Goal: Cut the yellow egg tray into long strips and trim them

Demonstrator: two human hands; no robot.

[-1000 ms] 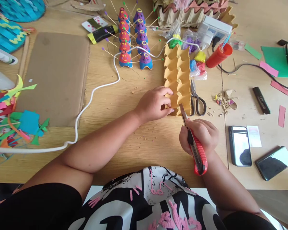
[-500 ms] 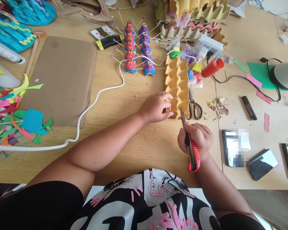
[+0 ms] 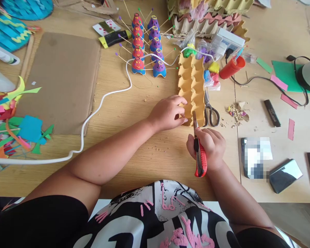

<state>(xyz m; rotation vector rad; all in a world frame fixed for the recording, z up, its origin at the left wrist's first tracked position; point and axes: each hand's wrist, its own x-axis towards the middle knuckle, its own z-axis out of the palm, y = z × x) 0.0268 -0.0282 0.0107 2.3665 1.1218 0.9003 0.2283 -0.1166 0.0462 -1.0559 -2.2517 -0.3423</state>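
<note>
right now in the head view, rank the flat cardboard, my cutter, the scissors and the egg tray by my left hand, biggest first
1. Flat cardboard
2. Egg tray
3. Cutter and scissors: unsure, since the cutter is held nearer the camera

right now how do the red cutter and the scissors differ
The red cutter is gripped in the right hand, while the scissors lie unheld on the table. The cutter has a straight red-and-black body; the scissors have dark loop handles. The cutter's blade tip is at the near end of the yellow carton, whereas the scissors sit along its right side. Both have metal blades pointing away from the person.
</note>
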